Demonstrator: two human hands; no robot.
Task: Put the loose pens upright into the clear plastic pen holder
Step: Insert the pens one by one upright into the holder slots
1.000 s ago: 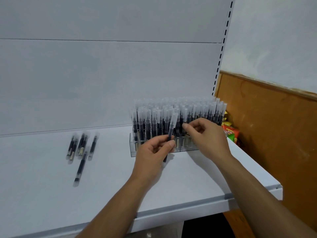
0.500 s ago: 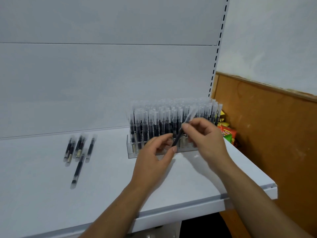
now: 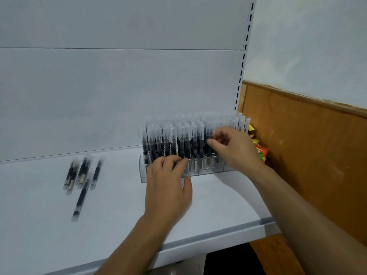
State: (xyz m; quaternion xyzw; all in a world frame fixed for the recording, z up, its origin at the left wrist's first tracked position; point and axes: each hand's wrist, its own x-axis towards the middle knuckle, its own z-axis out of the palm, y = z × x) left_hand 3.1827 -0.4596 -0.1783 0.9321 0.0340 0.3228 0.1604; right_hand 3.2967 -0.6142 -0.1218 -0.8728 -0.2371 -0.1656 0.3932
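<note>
Backdrop: white panelled shelving back (image 3: 119,86) with a slotted upright (image 3: 243,62) at its right edge; beyond that, a brown wooden wall panel (image 3: 307,151).
Shelf: white shelf (image 3: 49,225) carrying everything; its front lip runs along the bottom.
Loose pens: a blurred cluster of loose pens (image 3: 79,171) lies flat at far left, well apart from the holder; one single pen (image 3: 80,201) lies just in front of the cluster. The exact count in the cluster is hard to make out.
Pen holder: clear plastic pen holder (image 3: 144,175) stands mid-shelf, packed with upright capped pens (image 3: 168,139); the back rows blur together.
Left hand: left hand (image 3: 168,185) rests against the holder's front, fingertips touching the lower pen barrels; its grip is loose and empty, thumb spread to the side.
Right hand: right hand (image 3: 234,147) is at the right part of the rows, thumb and forefinger pinched among the pens; whether that grip closes on one pen cannot be told.
Change: half a second ago a pen was held tilted between both hands in front of the holder; that pen is no longer seen apart from the rows, and the left hand has let go.
Hidden: a red and yellow packet (image 3: 260,153) shows partly behind the right hand; the holder's right end is covered by the wrist.
</note>
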